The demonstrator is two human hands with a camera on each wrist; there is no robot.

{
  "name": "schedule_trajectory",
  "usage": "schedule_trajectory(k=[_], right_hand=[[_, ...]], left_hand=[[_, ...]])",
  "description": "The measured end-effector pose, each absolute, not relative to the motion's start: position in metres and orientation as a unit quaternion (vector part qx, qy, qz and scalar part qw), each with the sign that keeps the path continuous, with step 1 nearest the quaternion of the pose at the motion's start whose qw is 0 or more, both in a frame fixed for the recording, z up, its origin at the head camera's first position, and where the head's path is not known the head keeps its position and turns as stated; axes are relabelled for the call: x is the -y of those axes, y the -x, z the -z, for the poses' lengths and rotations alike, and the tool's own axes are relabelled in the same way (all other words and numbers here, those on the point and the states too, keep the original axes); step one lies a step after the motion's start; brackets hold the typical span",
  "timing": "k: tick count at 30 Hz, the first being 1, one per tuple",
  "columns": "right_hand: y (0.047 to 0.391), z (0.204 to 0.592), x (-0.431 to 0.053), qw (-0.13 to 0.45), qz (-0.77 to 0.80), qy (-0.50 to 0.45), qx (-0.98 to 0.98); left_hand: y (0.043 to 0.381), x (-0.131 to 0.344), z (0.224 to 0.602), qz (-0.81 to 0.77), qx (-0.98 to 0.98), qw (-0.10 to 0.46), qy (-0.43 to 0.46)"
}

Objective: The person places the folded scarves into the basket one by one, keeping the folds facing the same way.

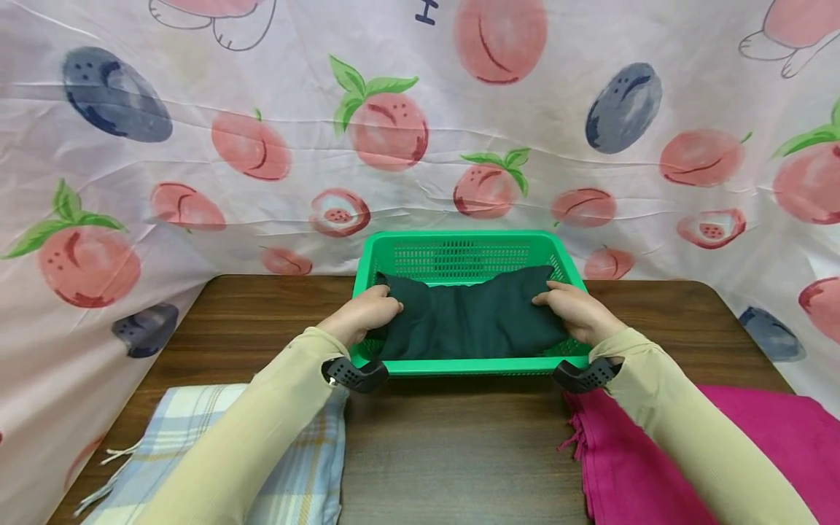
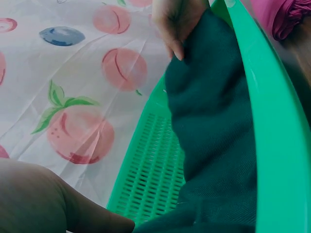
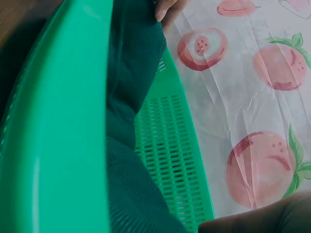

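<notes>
I find the dark cloth (image 1: 475, 317) inside the basket (image 1: 472, 367), mid-frame on the counter (image 1: 459, 459). Fingers of my left hand (image 1: 364, 313) and right hand (image 1: 580, 312), curled nearly closed, pinch its left and right ends. Both hands cross the side rims. I note room toward the rear wall. Plaid (image 1: 318, 459) lies lower left, magenta cloth (image 1: 764, 426) lower right.

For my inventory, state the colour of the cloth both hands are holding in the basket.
The cloth is dark green, seen best in the head view.
</notes>
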State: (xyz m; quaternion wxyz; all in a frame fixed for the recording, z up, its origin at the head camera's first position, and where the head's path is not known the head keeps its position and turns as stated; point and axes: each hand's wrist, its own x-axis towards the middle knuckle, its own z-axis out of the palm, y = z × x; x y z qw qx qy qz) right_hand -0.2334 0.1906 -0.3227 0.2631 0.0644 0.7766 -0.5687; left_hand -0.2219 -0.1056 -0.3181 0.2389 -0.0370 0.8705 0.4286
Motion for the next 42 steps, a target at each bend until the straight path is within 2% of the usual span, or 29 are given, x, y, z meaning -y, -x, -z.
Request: schedule_trajectory(k=[11, 15, 19, 22, 25, 32, 42], right_hand=[[0.227, 0.32, -0.204, 0.249, 0.511, -0.031, -0.822], [0.223, 0.315, -0.203, 0.233, 0.474, -0.013, -0.849], [0.216, 0.311, -0.198, 0.197, 0.415, 0.013, -0.888], [0.211, 0.31, -0.192, 0.145, 0.367, 0.05, -0.918], [0.206, 0.311, -0.187, 0.127, 0.337, 0.083, -0.929], [0.203, 0.316, -0.188, 0.247, 0.379, 0.066, -0.889], [0.208, 0.327, -0.195, 0.275, 0.37, 0.038, -0.886]], left_hand=[[0.211, 0.102, 0.304, -0.416, -0.887, 0.197, 0.03], [0.204, 0.1, 0.3, -0.38, -0.906, 0.185, 0.003], [0.195, 0.098, 0.3, -0.345, -0.925, 0.157, -0.027], [0.191, 0.096, 0.3, -0.325, -0.935, 0.137, -0.039], [0.189, 0.096, 0.302, -0.319, -0.937, 0.14, -0.039], [0.187, 0.095, 0.31, -0.301, -0.936, 0.183, -0.019], [0.191, 0.08, 0.326, -0.311, -0.913, 0.262, 0.014]])
